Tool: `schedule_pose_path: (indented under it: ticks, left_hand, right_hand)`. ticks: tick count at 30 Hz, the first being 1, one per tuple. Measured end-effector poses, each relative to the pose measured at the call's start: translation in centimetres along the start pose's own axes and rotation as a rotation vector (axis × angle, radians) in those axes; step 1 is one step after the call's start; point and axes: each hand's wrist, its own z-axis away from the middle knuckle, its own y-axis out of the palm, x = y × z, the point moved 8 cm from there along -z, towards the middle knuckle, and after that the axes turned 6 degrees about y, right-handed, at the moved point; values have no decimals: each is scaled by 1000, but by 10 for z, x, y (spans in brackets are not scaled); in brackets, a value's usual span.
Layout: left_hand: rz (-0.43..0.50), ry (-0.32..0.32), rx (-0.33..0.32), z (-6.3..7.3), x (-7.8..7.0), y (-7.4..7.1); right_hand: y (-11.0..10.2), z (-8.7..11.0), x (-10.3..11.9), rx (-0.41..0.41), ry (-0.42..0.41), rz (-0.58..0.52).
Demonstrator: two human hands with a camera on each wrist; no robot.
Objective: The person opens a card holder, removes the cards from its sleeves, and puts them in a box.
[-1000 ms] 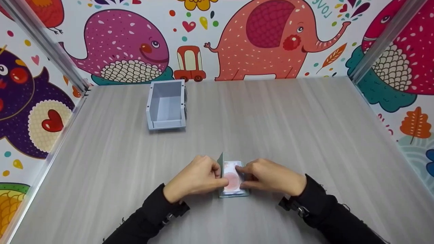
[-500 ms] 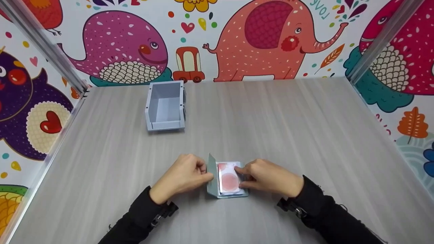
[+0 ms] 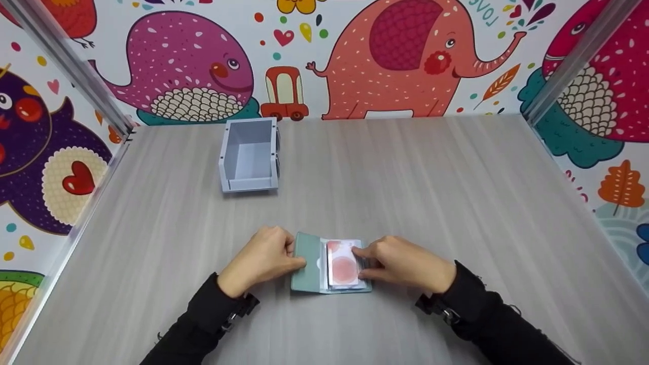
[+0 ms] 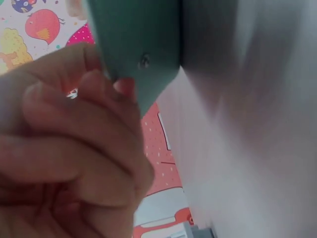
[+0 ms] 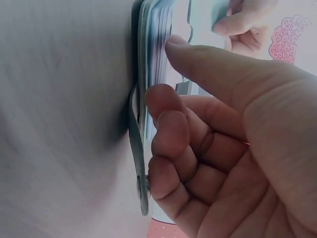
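Note:
A sage-green card holder point(image 3: 308, 276) lies on the table with its front cover swung to the left. On its inner clear sleeves sits a white and pink card point(image 3: 345, 269). The person's left hand point(image 3: 261, 259) pinches the cover's left edge between thumb and fingers. A metal snap point(image 4: 144, 61) shows on the cover's outside in the left wrist view. At the right edge of the sleeves, the right hand point(image 3: 405, 263) holds the stack, thumb and forefinger on it. The right wrist view shows the holder's closing strap point(image 5: 138, 158) sticking out beneath the curled fingers.
A grey plastic bin point(image 3: 251, 185) stands at the back left of the wood-grain table point(image 3: 431, 192). Panels with cartoon animals point(image 3: 390, 66) bound the back and both sides. Metal rails point(image 3: 578, 66) run up the corners.
The left hand has moved left with the cover, swinging it from upright to nearly flat. More of the card and sleeves shows. The right hand has stayed about where it was.

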Motion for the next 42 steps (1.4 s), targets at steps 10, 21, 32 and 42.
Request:
schedule_pose_path:
  ticks: [10,21,32,42]
  left_hand:
    - [-47,-34,17,1,7,3]
    - [50,117,79,-3,-9,28]
    - [237,61,143,-6,-12,45]
    - [312,-18,173,-9,-6,52]
  right_hand:
    - [1,-1,-2,2,-14,-11]
    - [2,-2,-3,13,-19,-35]
    - [6,-3,-4,49,1,-73]
    - [6,-3,-2,45,-12,-58]
